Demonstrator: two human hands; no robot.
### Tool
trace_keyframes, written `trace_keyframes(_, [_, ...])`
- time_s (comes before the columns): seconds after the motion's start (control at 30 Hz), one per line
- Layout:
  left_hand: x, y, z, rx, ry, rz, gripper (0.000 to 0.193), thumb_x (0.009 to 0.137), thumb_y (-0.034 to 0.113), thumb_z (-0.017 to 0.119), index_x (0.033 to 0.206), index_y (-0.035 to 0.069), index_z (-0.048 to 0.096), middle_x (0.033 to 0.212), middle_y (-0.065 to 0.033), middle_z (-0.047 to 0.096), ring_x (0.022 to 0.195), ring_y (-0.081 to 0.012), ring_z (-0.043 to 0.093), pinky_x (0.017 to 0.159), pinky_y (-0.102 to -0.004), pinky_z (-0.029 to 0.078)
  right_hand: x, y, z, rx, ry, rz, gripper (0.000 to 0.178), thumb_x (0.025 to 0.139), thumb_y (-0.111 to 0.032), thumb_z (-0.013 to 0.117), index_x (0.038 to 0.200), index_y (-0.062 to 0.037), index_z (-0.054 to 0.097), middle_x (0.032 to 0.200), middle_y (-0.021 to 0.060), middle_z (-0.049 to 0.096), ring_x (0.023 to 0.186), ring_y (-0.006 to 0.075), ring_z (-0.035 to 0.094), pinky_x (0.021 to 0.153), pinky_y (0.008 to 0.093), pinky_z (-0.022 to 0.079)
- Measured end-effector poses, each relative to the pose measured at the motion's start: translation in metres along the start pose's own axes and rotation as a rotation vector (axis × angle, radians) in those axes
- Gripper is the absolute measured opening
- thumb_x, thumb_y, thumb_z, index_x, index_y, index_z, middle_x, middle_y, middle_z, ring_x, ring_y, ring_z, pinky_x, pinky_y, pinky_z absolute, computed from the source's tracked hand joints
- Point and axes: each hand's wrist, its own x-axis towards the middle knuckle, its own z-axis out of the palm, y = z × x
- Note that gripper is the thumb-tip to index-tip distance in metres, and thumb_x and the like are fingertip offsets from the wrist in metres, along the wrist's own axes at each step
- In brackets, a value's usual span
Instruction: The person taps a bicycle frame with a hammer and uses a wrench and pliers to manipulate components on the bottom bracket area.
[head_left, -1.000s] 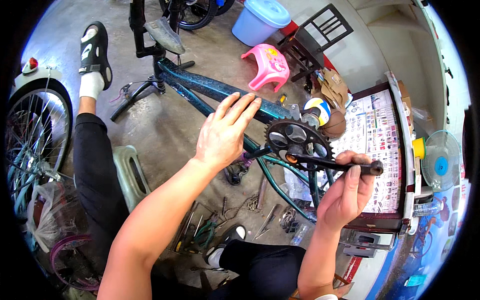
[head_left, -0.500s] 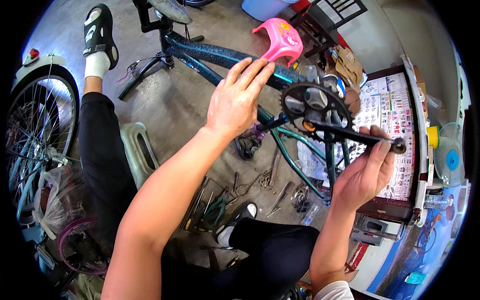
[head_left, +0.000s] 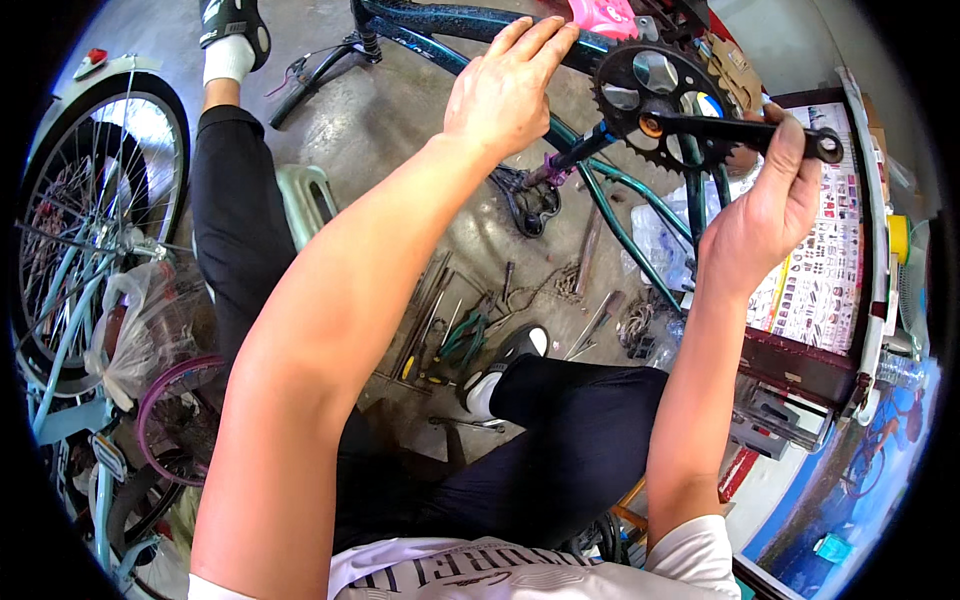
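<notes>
A dark teal bicycle frame (head_left: 420, 42) stretches across the upper middle. My left hand (head_left: 510, 88) lies over its tube, fingers curved round the far side with the tips hidden. To the right, my right hand (head_left: 772, 195) is closed round the outer part of a black crank arm (head_left: 725, 128), thumb on the near side. This arm joins a black toothed chainring (head_left: 618, 95) with an orange ring at its hub. Below my left hand hangs another dark part with a purple piece (head_left: 545, 172), beside the frame's lower tubes.
Pliers (head_left: 466, 328) and several other tools lie on the floor between my legs. At left stand a bicycle wheel (head_left: 182, 190) and a purple rim (head_left: 145, 425). A pale green stool (head_left: 298, 205) is beside my left leg; a printed-sheet-covered table (head_left: 835, 260) stands at right.
The view has tilted down, so the frame and both hands sit higher in it. Both hands keep their places on the tube and the crank arm, which points much the same way.
</notes>
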Motion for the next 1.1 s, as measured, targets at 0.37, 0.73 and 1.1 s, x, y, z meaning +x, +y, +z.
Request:
trace_keyframes(0.37, [-0.237, 0.049, -0.061, -0.119, -0.69, -0.659, 0.064, 0.089, 0.028, 0.068, 0.144, 0.001, 0.05, 0.136, -0.0254, 0.06, 0.126, -0.0411, 0.058, 0.108, -0.049, 0.047, -0.034, -0.077, -0.145, -0.196, 0.298, -0.11, 0.033, 0.104, -0.006, 0.058, 0.135, 0.0044, 0.055, 0.127, 0.0148, 0.064, 0.104, 0.0183, 0.063, 0.097, 0.0336, 0.05])
trace_keyframes(0.73, [-0.405, 0.06, -0.071, -0.082, -1.297, -0.745, 0.053, 0.093, 0.037, 0.068, 0.135, 0.004, 0.065, 0.127, -0.0188, 0.07, 0.115, -0.033, 0.068, 0.097, -0.0428, 0.052, -0.54, -0.11, -0.356, -1.007, 0.048, 0.994, 0.033, 0.093, -0.009, 0.065, 0.125, -0.0013, 0.061, 0.114, 0.0192, 0.065, 0.104, 0.033, 0.066, 0.089, 0.0411, 0.052])
trace_keyframes(1.1, [-0.393, 0.055, -0.082, -0.339, -1.369, -0.901, 0.047, 0.098, 0.024, 0.065, 0.136, -0.003, 0.058, 0.111, -0.0141, 0.071, 0.089, -0.0233, 0.07, 0.072, -0.0363, 0.057, -0.76, -0.27, -0.255, -1.026, 0.345, 1.586, 0.027, 0.092, -0.017, 0.064, 0.115, -0.0047, 0.059, 0.107, 0.0193, 0.062, 0.098, 0.0427, 0.064, 0.083, 0.0504, 0.052])
